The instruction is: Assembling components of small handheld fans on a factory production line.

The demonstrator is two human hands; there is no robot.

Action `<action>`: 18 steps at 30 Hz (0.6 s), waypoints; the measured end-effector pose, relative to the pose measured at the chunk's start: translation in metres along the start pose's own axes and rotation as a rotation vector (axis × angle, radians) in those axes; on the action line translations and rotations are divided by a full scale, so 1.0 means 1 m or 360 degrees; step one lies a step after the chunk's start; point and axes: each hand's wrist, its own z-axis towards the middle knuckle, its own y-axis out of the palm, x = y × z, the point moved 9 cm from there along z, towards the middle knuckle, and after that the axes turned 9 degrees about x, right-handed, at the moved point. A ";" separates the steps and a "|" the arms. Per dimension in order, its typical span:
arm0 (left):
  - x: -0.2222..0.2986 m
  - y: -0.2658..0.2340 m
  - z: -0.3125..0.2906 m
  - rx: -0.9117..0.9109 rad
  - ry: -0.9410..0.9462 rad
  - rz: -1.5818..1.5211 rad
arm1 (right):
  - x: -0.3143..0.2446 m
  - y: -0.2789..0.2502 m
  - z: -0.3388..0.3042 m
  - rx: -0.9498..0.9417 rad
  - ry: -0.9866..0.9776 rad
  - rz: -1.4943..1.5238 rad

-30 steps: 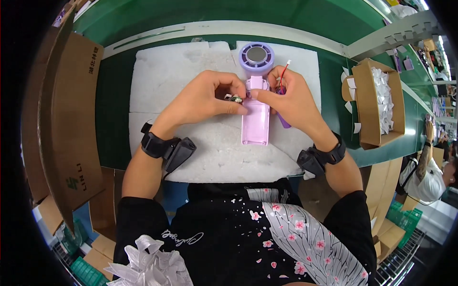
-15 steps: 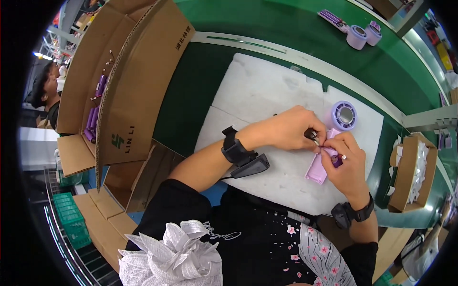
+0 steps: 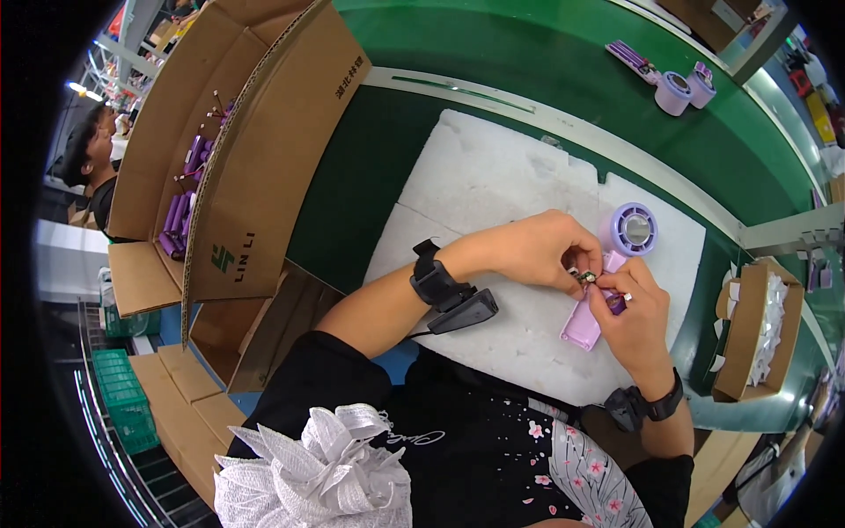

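Observation:
Over the white foam pad point(image 3: 475, 176), my left hand point(image 3: 553, 251) pinches a small circuit board point(image 3: 587, 276) between thumb and fingertips. My right hand point(image 3: 638, 312) meets it from the right, its thumb and forefinger closed at the board's edge. A purple battery point(image 3: 615, 304) shows between the right hand's fingers, with a small white connector point(image 3: 628, 297) beside it. Beneath both hands lies an open pink handle shell point(image 3: 581, 328), its upper part partly covered by fingers. Just beyond it rests a round lilac fan head point(image 3: 634, 229). Fine wires at the fingertips are too small to make out.
A tall cardboard box point(image 3: 264, 167) holding purple batteries point(image 3: 180, 211) stands at the left. At right is a smaller carton point(image 3: 757, 330) of white pieces. More lilac fan parts point(image 3: 673, 92) lie on the green bench point(image 3: 528, 44). A person point(image 3: 92, 158) sits far left.
The circuit board now shows more plainly between my fingertips. Both hands have shifted only slightly and stay together over the pink shell. The whole view has moved a little.

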 end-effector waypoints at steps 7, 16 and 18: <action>0.000 -0.004 0.000 -0.0095 0.0135 0.0174 | 0.009 0.011 -0.001 -0.0061 0.0037 0.0128; 0.003 -0.021 -0.007 0.0067 0.0194 0.0427 | 0.001 0.025 0.000 0.0004 -0.0120 0.0082; 0.003 -0.018 -0.008 -0.0004 0.0161 0.0414 | 0.001 0.026 -0.001 0.0016 -0.0137 0.0074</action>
